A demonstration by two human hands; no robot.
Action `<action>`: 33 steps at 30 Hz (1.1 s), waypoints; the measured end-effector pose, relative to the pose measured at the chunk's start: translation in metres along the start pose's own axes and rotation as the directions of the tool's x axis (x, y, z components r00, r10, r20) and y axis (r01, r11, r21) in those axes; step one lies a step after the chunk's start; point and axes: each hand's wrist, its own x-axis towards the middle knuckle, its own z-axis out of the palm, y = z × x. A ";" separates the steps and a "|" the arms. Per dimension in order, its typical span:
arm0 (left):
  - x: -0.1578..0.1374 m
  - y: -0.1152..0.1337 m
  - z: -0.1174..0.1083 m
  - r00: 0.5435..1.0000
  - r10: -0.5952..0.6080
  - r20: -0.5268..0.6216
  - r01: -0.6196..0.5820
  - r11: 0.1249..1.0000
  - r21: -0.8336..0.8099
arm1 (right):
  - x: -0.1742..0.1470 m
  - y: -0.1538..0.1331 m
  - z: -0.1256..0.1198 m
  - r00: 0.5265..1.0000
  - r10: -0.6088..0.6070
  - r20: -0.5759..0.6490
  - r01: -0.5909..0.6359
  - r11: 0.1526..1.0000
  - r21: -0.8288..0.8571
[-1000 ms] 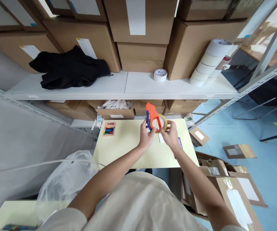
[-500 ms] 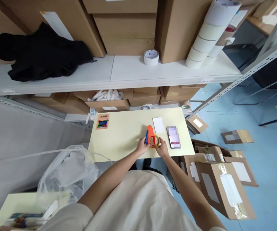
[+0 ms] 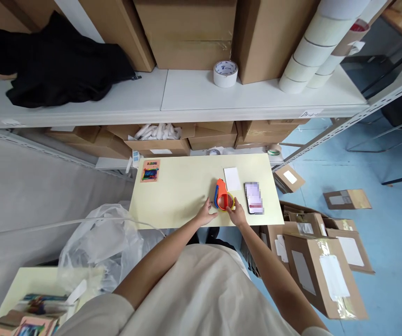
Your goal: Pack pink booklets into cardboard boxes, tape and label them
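An orange and blue tape dispenser [image 3: 221,187] with a yellow-edged roll is on the pale yellow table [image 3: 180,186]. My right hand [image 3: 236,214] grips its right side near the roll. My left hand [image 3: 204,214] is just left of the dispenser, fingers apart and nothing in them. A white sheet of paper [image 3: 232,178] lies behind the dispenser. To the right of my right hand is a phone [image 3: 253,198] with a blurred screen. A small colourful card [image 3: 150,171] lies at the table's back left.
A grey shelf [image 3: 194,100] stands behind the table, holding boxes, a tape roll [image 3: 225,73] and a black cloth [image 3: 68,63]. Cardboard boxes [image 3: 323,275] are on the floor at right. A clear plastic bag [image 3: 99,247] is at left, by a second table with booklets.
My left hand has come off the dispenser, moved slightly away from it and opened. My right hand has stayed at the dispenser. The camera view has shifted a little.
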 end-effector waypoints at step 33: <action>-0.230 -0.021 -0.239 0.567 -0.035 -0.823 0.583 0.723 0.371 | -0.083 -0.179 0.129 0.477 -0.336 0.812 0.855 0.392 -0.340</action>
